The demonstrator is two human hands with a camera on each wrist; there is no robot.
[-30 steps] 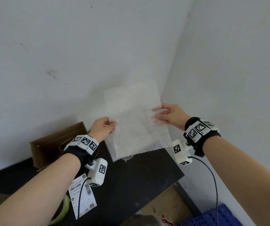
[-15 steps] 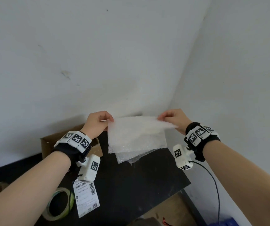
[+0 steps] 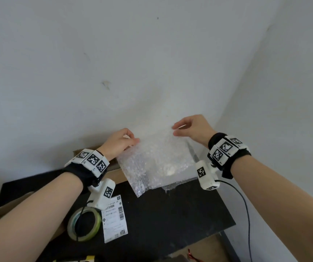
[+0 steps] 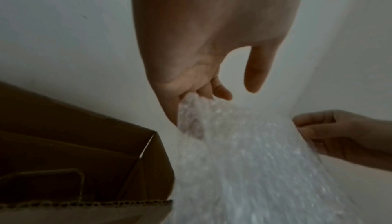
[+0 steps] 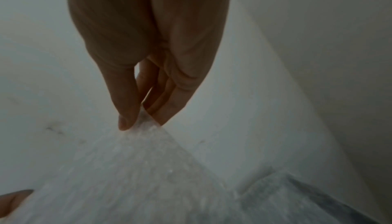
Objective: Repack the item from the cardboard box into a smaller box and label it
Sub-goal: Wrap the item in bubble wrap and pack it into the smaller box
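I hold the bubble wrap (image 3: 157,163) up by its two top corners, my left hand (image 3: 118,143) pinching one and my right hand (image 3: 191,128) pinching the other. It is a clear, bubbly sheet, hanging down over the back of the black tabletop (image 3: 170,214), its lower edge near or on the surface; I cannot tell which. Something small and pale shows through it low down, too blurred to name. The open cardboard box (image 4: 74,160) stands just left of the bubble wrap, brown, flaps up. The white shipping label (image 3: 114,218) with barcodes lies flat on the tabletop, nearer me than the bubble wrap and to its left
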